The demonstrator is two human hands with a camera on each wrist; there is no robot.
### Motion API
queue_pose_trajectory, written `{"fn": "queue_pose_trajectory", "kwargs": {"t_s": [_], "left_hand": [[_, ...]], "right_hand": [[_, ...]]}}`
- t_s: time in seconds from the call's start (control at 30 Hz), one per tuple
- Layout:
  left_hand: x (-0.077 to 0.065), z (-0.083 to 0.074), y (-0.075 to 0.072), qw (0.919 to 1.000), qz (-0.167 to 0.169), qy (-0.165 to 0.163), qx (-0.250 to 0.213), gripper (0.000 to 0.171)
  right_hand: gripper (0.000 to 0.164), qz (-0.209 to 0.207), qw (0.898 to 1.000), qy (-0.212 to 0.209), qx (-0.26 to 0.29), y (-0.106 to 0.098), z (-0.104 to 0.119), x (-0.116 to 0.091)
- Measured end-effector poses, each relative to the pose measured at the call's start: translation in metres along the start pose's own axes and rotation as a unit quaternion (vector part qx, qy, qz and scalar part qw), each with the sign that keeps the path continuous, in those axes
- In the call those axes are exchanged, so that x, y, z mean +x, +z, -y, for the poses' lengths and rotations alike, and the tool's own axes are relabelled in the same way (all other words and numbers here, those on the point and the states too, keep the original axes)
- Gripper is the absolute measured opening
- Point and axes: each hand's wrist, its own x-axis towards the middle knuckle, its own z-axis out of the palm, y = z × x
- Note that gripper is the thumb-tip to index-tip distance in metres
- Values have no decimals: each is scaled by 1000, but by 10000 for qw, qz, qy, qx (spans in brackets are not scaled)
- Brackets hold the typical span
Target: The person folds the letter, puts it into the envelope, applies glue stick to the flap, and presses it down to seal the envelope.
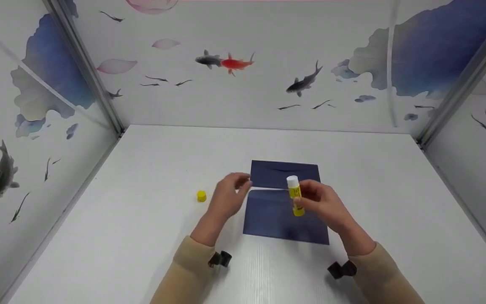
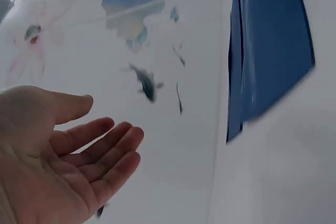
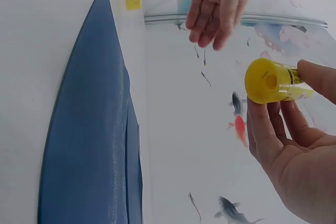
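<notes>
My right hand point(image 1: 325, 202) holds a yellow glue stick point(image 1: 295, 198) nearly upright between thumb and fingers, its white end up. Its yellow base point(image 3: 262, 81) faces the camera in the right wrist view. Below lies a dark blue paper envelope piece point(image 1: 268, 217), with another blue piece point(image 1: 264, 171) behind it and a thin white strip between them. A pale streak runs along the blue paper point(image 3: 113, 182) in the right wrist view. My left hand point(image 1: 228, 196) hovers near the left edge of the paper, fingers loosely bent, nothing in the palm point(image 2: 68, 182).
A small yellow cap point(image 1: 201, 196) sits on the white table point(image 1: 150, 169) left of my left hand. White panels painted with fish point(image 1: 236, 63) enclose the table at the back and both sides. Black clips point(image 1: 220, 259) hang at my sleeves.
</notes>
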Motion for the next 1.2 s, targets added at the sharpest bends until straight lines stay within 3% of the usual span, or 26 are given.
{"fn": "queue_pose_trajectory", "kwargs": {"t_s": [0.1,0.23,0.4,0.5,0.6,0.83,1.0,1.07,1.2], "left_hand": [[-10,-13,22,9927,985,149,-676,33],[-17,-20,45,9676,1929,-128,-1622,37],[-19,-20,56,9334,2126,-489,-2850,32],[-19,-19,59,9223,2062,-553,-3223,30],[-20,-20,61,9242,1925,-599,-3243,29],[-26,-21,67,9556,1175,-646,-2623,23],[-29,-25,67,9706,1024,-482,-2127,31],[-28,-25,66,9679,1214,-453,-2154,31],[-22,-20,61,9409,1936,-324,-2760,29]], "right_hand": [[37,-137,9992,-154,341,5,1,-1],[34,-115,9969,-413,657,10,0,-1],[41,-33,9948,-570,841,12,-1,-1],[43,-45,9950,-643,769,12,-2,-2],[39,-147,9961,-640,586,12,-2,-2],[29,-559,9974,-422,175,19,1,-3],[26,-609,9975,-358,8,22,0,-4],[28,-616,9974,-369,37,21,0,-3],[32,-713,9962,-451,202,16,0,-3]]}}
